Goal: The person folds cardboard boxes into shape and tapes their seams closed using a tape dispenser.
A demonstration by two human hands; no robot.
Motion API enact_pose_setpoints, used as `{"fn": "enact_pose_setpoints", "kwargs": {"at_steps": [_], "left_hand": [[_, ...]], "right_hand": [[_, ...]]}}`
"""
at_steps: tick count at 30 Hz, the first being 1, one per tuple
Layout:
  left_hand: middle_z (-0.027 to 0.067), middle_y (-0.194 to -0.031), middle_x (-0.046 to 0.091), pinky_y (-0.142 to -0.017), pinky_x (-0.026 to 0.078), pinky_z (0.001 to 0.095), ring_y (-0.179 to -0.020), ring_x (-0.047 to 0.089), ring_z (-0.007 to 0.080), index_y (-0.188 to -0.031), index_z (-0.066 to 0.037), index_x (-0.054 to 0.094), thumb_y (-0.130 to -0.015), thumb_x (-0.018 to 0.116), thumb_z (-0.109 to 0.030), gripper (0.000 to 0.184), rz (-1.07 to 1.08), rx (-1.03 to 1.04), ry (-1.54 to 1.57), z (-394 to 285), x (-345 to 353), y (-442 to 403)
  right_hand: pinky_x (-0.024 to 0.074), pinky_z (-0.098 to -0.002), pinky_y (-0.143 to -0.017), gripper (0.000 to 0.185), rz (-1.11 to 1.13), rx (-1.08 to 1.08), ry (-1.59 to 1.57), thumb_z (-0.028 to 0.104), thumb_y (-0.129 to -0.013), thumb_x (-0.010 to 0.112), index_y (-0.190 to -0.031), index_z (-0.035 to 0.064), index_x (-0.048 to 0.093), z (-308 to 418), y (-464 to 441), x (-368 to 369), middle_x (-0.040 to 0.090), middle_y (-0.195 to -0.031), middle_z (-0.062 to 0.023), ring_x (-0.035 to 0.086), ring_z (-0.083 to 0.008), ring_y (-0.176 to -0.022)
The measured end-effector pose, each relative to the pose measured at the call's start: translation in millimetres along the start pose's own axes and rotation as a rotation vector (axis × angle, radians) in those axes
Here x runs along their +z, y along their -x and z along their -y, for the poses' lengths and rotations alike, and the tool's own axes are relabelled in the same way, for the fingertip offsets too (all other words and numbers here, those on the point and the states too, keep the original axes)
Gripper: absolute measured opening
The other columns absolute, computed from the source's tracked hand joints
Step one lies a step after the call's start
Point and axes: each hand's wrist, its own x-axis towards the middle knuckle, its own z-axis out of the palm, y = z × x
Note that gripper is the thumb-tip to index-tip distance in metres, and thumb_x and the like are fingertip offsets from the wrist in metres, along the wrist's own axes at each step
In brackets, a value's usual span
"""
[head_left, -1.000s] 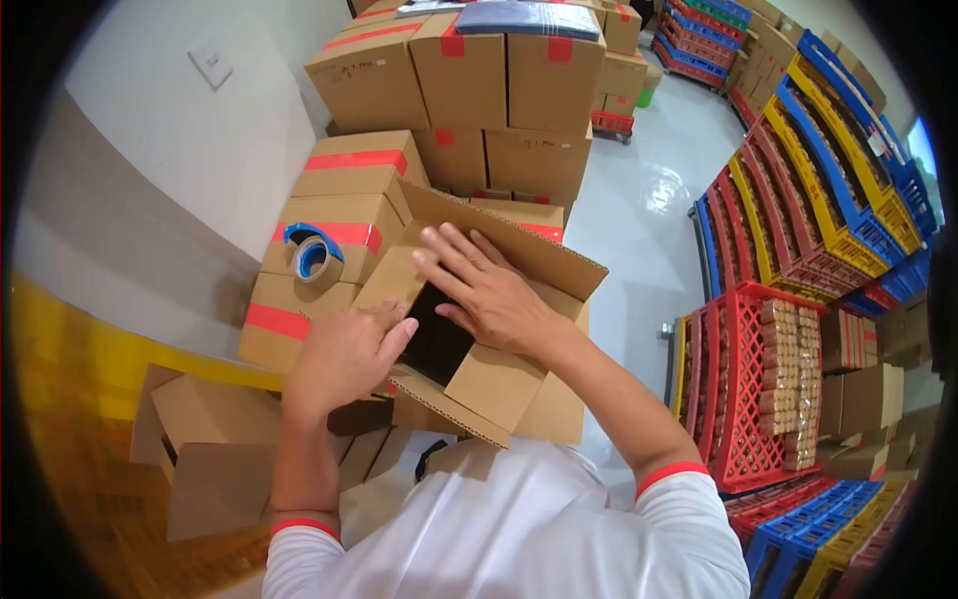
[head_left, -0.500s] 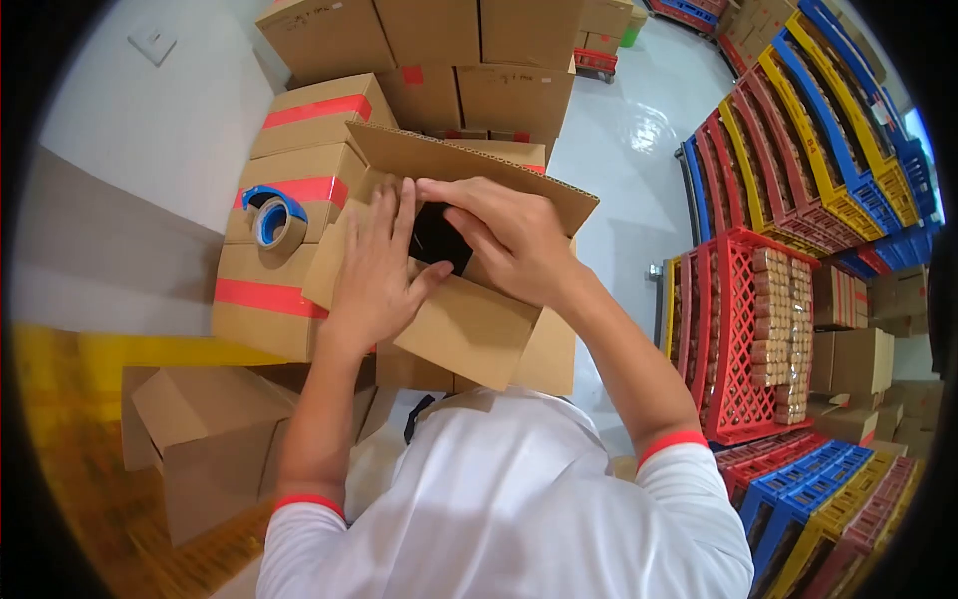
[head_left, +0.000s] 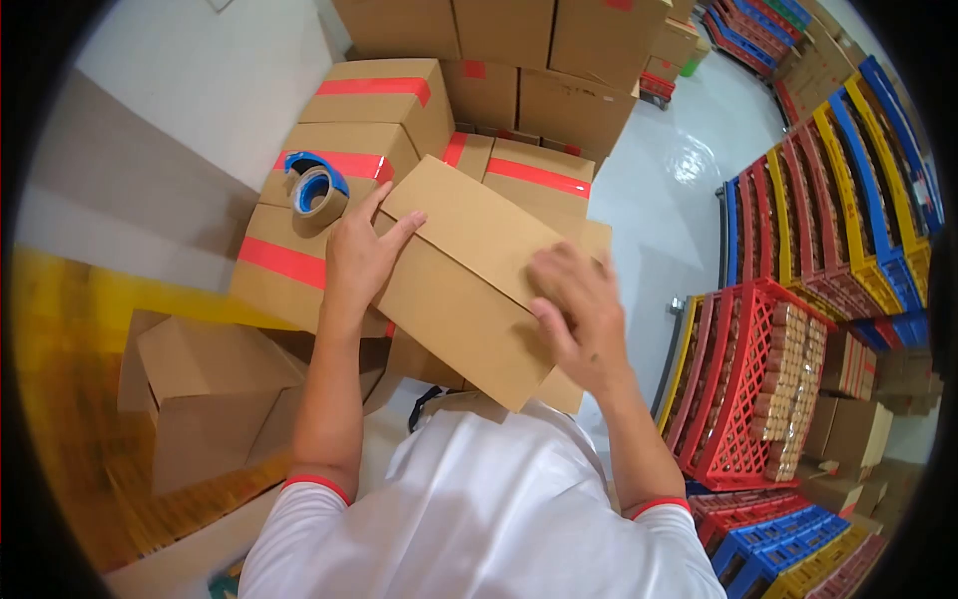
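A cardboard box lies in front of me with its long top flaps folded down, their edges meeting in a diagonal seam. My left hand rests at the box's left end, thumb and fingers spread over its corner. Toward the right end, my right hand is on the flaps, slightly blurred, with thumb and fingers apart. A tape roll in a blue dispenser sits on a taped box to the left of my left hand.
Stacked cartons stand beyond the box. An open carton is at the lower left. At the right, a red crate holds packed goods beside stacked coloured crates. Grey floor runs between cartons and crates.
The flaps that stood open are now folded down, covering the dark opening. My hands have moved apart to opposite ends of the box. The camera view has shifted.
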Motion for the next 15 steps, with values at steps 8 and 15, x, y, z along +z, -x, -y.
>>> {"fn": "enact_pose_setpoints", "kwargs": {"at_steps": [8,15], "left_hand": [[0.0240,-0.121,0.077,-0.097,0.056,0.0378,-0.111,0.075,0.0305,-0.137,0.008,0.066,-0.093,0.083,-0.027,0.058,-0.002,-0.115,0.306,-12.0,-11.0,5.8],[0.0294,-0.113,0.076,-0.092,0.057,0.0418,-0.105,0.076,0.0387,-0.132,0.005,0.070,-0.093,0.082,-0.037,0.059,-0.020,-0.093,0.095,1.9,-4.6,8.4]], "right_hand": [[-0.0024,-0.0684,-0.127,0.047,-0.187,0.002,-0.133,0.022,-0.102,0.062,-0.147,0.0091,0.064,-18.5,4.3,-2.6,0.047,-0.165,-0.0182,0.020,-0.0459,-0.163],[-0.0072,-0.0699,-0.126,0.059,0.101,0.000,0.092,0.016,-0.100,0.058,-0.159,0.0132,0.051,7.1,5.4,-1.9,0.032,-0.173,-0.0182,0.012,-0.0462,-0.164]]}}
